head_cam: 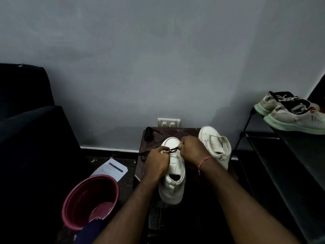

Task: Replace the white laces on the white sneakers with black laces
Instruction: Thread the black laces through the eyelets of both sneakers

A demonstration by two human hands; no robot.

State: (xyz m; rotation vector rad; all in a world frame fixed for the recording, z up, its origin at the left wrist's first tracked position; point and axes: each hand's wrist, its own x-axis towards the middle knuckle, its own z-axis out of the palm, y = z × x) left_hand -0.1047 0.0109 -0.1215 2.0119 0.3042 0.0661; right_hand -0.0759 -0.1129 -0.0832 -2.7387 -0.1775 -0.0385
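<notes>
A: Whereabouts of the near sneaker (174, 173)?

B: Centre of frame, standing on its sole on the dark patterned stool (146, 166). Long axis running straight up the frame: rounded toe toward the grey wall, open heel collar toward the bottom edge.

A: And the second sneaker (215, 143)?

B: Right of centre and a little higher, on the same stool. Toe also wallward, axis slanting from upper left to lower right. Apart from the first.

A: Materials?

B: Smooth white leather-like uppers on thick white soles. Glossy, domed toe cap on the near one.

A: Black lace (173, 150)?

B: Thin and dark, drawn crosswise over the front eyelets of the near sneaker, between both hands. Loose tail trailing leftward over the stool edge.

A: Grip?

B: Left hand (156, 162) with fingers curled, pinching the lace at the shoe's left side. Right hand (191, 149) likewise curled, pinching the lace at the right side. Red thread (204, 162) round that wrist.

A: Elsewhere?

B: Dark bundle (149, 133), apparently another lace, at the stool's upper left corner. White wall socket (168, 122) just above. Round pink plastic bucket (91, 199) at lower left, with a printed sheet of paper (112, 170) beside it on the floor. Worn grey shoes (290, 113) with pale green soles on a black metal rack (299, 155) at right. Dark upholstered seat (26, 120) at far left.
</notes>
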